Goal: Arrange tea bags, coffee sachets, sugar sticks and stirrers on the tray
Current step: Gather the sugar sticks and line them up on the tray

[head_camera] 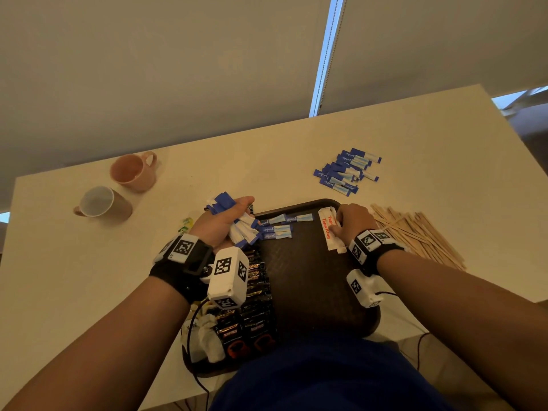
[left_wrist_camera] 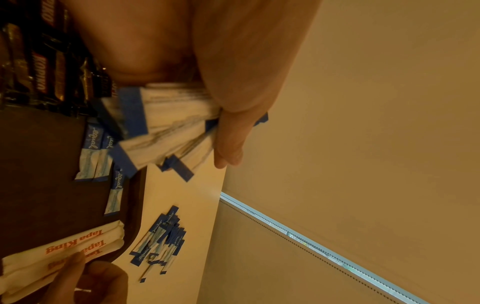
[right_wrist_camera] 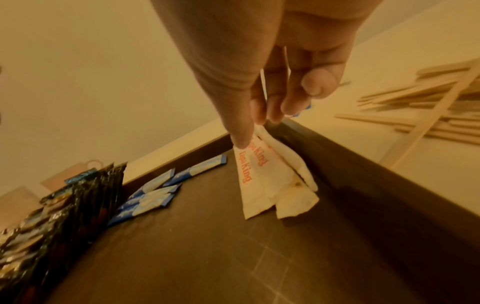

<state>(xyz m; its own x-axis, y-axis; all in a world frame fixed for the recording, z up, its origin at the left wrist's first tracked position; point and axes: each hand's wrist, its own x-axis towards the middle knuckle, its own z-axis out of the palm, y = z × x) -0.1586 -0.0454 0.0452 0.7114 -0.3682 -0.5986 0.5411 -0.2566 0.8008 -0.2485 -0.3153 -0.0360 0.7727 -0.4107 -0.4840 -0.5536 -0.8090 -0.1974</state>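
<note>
The person's left hand (head_camera: 221, 221) is closed around a thick bundle of blue-and-white sugar sticks (head_camera: 241, 229), fingers curled over them at the 10 o'clock corner of the dark brown tray (head_camera: 308, 280), with the ends of the sticks fanning out on both sides of the fist. The right hand (head_camera: 353, 222) sits at the tray's 1 o'clock corner, its fingertips (right_wrist_camera: 242, 139) pinching the top of the white paper packets printed "Tapa King" (head_camera: 327, 229), which lie on the tray just inside its right rim. Four loose sugar sticks (head_camera: 278, 226) lie on the tray near its far edge, between the two hands. A row of black coffee sachets (head_camera: 255, 292) runs along the tray's left side at about 9 o'clock, partly behind the left wrist camera. On the table (head_camera: 267, 161), beyond the tray at 1 o'clock, a heap of sugar sticks (head_camera: 345, 170) lies well apart from it, and a pile of wooden stirrers (head_camera: 421, 232) lies just beside the tray at 3 o'clock. Two mugs (head_camera: 118, 188) stand on the table at 10 o'clock.
</note>
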